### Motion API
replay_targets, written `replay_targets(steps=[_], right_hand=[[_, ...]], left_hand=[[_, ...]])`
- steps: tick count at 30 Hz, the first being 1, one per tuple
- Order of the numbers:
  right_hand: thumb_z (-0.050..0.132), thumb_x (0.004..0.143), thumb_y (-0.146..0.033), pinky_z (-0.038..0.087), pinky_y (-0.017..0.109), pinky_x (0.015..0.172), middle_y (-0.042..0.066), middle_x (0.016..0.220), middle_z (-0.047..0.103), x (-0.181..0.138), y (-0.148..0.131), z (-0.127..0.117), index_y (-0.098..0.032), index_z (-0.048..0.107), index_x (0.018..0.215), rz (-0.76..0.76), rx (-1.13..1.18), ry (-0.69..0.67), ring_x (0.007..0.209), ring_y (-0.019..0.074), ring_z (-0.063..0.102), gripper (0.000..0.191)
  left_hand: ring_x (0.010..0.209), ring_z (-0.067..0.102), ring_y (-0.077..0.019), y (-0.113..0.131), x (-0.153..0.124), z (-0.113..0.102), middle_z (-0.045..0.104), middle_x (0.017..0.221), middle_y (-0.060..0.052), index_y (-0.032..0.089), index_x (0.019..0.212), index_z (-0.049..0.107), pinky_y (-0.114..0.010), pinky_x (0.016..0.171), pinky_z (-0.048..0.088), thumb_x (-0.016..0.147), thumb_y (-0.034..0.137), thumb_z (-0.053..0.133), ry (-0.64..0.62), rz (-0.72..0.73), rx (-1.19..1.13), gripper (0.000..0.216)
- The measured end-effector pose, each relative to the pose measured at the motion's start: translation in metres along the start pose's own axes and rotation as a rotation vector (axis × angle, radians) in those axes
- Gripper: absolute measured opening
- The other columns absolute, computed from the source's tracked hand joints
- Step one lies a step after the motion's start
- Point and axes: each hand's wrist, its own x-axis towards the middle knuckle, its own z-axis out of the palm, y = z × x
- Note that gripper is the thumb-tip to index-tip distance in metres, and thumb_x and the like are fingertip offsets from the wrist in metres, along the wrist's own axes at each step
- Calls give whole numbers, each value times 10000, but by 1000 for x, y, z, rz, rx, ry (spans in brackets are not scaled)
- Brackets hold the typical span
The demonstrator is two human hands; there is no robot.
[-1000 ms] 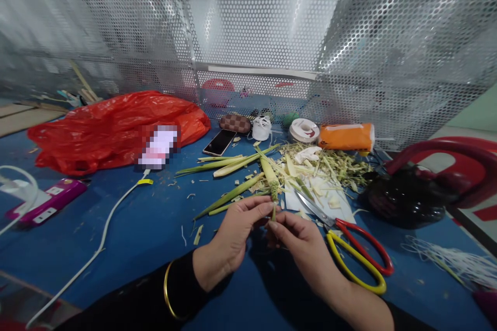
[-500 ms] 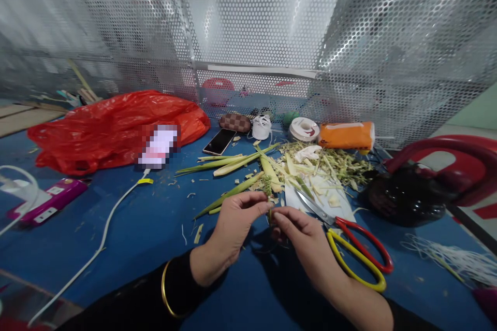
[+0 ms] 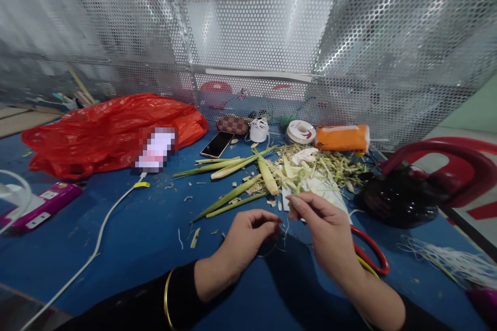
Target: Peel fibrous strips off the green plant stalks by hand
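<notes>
My left hand [image 3: 253, 235] is closed in a pinch over the blue table, thumb against fingertips. A fine thread [image 3: 286, 231] shows beside these fingertips and seems to run from them; its full path is hard to make out. To the right and slightly higher, my right hand [image 3: 324, 225] pinches what looks like a small green plant piece [image 3: 298, 187], which blends with the scraps behind. Cut green stalks and husk strips [image 3: 229, 199] lie just beyond my hands. Red-and-yellow scissors [image 3: 373, 248] rest under my right hand and forearm, their blades hidden.
Plant trimmings [image 3: 341, 165] are heaped on white paper [image 3: 330, 193]. Behind stand a tape spool [image 3: 301, 132], white string [image 3: 259, 130], a checked case [image 3: 233, 125] and an orange pack [image 3: 344, 138]. A dark kettle [image 3: 404, 199] is right; a red bag [image 3: 104, 134] and cabled phone [image 3: 157, 149] left.
My hands have drawn apart. The right moved right and up, now covering the scissor blades; the left dropped slightly. The green plant piece is gone from above the left fingertips.
</notes>
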Motion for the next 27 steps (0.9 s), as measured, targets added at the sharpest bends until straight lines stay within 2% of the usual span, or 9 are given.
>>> replay_targets(steps=[2,4,6,8,14,17,27], right_hand=[[674,805,-316,479,288,655,0,646,640,5,-1,-5,-204,698,741,-79,-36,45,654,158,588,132],[666,812,-291,495,325,768,37,801,689,9,-1,-8,-208,705,758,-190,-77,75,815,194,630,106],[660,817,-260,473,369,889,66,966,698,12,-2,-10,-209,702,762,-300,-119,103,987,228,622,86],[652,827,-236,447,404,949,75,1029,694,13,-2,-11,-211,694,782,-366,-156,128,1063,246,608,67],[633,841,-154,452,407,959,75,948,708,13,-4,-15,-204,664,777,-576,-276,139,1082,262,628,87],[619,845,-129,456,399,960,70,933,700,13,-6,-16,-204,656,793,-634,-335,126,1088,260,629,99],[598,861,-127,466,388,964,74,969,703,9,-9,-15,-210,667,836,-657,-396,84,1093,240,622,111]], left_hand=[[648,593,-135,-2,-1,1,712,736,-65,136,795,753,-249,658,421,688,183,692,-27,12,39,132],[647,594,-144,-3,-2,2,712,742,-74,135,786,753,-258,658,424,697,205,691,-38,30,63,129],[660,604,-153,-3,-1,1,714,758,-83,137,782,751,-267,666,429,697,233,702,-42,27,66,137],[661,606,-153,-4,-1,1,715,760,-81,142,783,750,-267,666,432,694,237,704,-51,19,67,138],[644,605,-145,-7,2,0,713,707,-62,145,759,751,-275,690,445,678,188,672,-97,15,65,121],[634,600,-142,-7,2,0,710,701,-61,138,763,745,-269,675,439,677,182,662,-98,15,71,127],[590,563,-115,-1,-1,2,683,657,-42,128,742,735,-238,631,414,669,154,652,-91,-11,61,114]])
